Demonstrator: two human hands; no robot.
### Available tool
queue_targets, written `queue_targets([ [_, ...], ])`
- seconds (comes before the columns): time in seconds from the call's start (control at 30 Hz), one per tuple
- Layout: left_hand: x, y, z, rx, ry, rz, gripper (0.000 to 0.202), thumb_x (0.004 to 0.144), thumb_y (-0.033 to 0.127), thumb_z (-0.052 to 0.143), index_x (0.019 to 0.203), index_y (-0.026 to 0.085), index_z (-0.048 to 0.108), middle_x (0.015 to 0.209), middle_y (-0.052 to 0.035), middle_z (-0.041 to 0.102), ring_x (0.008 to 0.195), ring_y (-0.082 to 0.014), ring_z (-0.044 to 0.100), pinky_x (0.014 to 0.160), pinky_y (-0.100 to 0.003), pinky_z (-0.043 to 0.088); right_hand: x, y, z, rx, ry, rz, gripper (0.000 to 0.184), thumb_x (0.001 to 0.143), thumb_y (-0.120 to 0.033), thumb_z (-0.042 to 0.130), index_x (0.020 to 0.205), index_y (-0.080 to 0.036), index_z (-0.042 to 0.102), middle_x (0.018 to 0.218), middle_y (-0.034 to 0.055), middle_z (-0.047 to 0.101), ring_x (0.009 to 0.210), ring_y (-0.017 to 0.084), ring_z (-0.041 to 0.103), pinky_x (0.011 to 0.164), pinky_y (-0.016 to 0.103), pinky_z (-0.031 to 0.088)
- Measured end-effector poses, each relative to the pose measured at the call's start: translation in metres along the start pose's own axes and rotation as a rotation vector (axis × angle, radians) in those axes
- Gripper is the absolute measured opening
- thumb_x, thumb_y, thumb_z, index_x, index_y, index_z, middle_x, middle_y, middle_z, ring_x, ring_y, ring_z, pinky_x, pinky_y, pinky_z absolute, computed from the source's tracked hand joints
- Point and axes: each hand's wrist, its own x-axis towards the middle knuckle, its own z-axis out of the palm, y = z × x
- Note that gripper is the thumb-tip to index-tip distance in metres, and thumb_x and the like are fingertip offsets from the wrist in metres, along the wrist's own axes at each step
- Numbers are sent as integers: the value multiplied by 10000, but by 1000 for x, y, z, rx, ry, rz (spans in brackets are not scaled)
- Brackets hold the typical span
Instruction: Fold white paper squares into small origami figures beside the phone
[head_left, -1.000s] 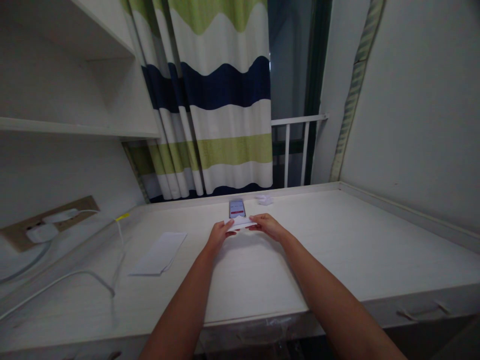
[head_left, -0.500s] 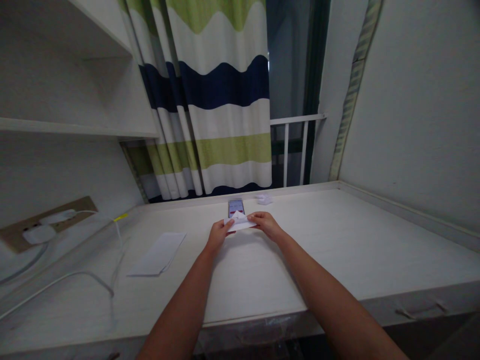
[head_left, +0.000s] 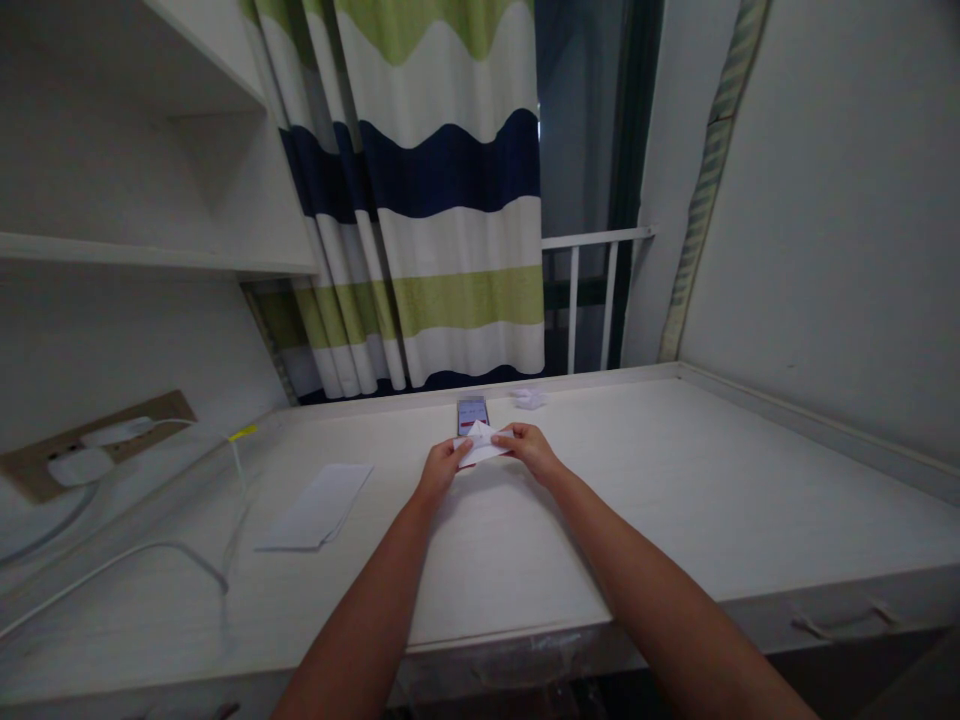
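Between my hands is a folded piece of white paper (head_left: 481, 452), with a pointed peak at its top middle and a flat strip along the bottom. My left hand (head_left: 441, 468) pinches its left end, thumb on the near face. At the right end, my right hand (head_left: 531, 446) grips it the same way, thumb laid towards the middle. The fingers behind the paper are mostly hidden. Just beyond the paper, a phone (head_left: 472, 408) with a lit screen stands at the back of the desk, its lower part covered by the paper's peak.
A small folded white paper piece (head_left: 529, 399) lies right of the phone. Several white sheets (head_left: 319, 508) rest on the desk (head_left: 675, 480) at the left. White cables (head_left: 172, 546) run from plugs in a wall socket (head_left: 161, 410). A striped curtain (head_left: 465, 240) hangs behind.
The folded paper has shifted slightly right and tilted a little, its peak showing more plainly. My right thumb has slid inward and down over its face. Both hands keep their hold.
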Motion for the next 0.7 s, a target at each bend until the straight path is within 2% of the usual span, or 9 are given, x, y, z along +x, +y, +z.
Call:
queue_targets([
  [0.2,-2,0,-1,9,-21,14,434,534,452,677,785,98,668,646,-34,644,604,-139,558,612,-264,450,-2,0,1,-93,-3,-50,249,449,-291,694,551,-130,533,480,-52,505,476,77,453,510,215,355],
  [0.37,-4,4,2,92,3,68,347,499,386,706,716,119,664,681,-27,644,614,-141,555,602,-258,437,-3,1,2,-185,2,-142,227,477,-287,669,535,-139,507,463,-65,468,454,62,387,470,201,283],
  [0.5,-6,7,4,227,91,159,245,506,322,703,639,124,646,628,-9,617,591,-125,530,587,-233,411,-1,2,3,-210,-1,-181,220,486,-282,661,527,-145,494,476,-59,473,466,67,393,476,204,294],
  [0.7,-4,6,4,191,154,191,246,537,320,678,684,130,625,628,0,595,568,-113,513,553,-215,395,-1,2,5,-123,-34,-141,266,493,-323,672,574,-153,484,494,-47,507,476,85,462,498,219,374],
])
